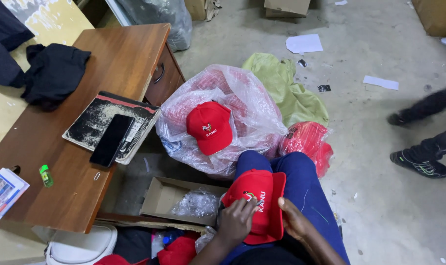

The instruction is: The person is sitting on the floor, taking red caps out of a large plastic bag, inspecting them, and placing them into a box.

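Observation:
A red cap (262, 196) with a white emblem lies on my lap, on blue trousers (301, 176). My left hand (235, 222) presses on the cap's front, fingers at the emblem. My right hand (294, 218) grips the cap's right side near the brim. A second red cap (209, 126) rests on top of a large clear plastic bag (247, 105) stuffed with red caps, just ahead of my knees.
A wooden desk (120, 59) at left holds a black phone (111, 140) on a worn notebook, black cloth, a small green bottle (46, 175). An open cardboard box (156, 198) sits below. Green fabric (291, 93), a smaller red bag (308, 142), another person's legs (424, 147) at right.

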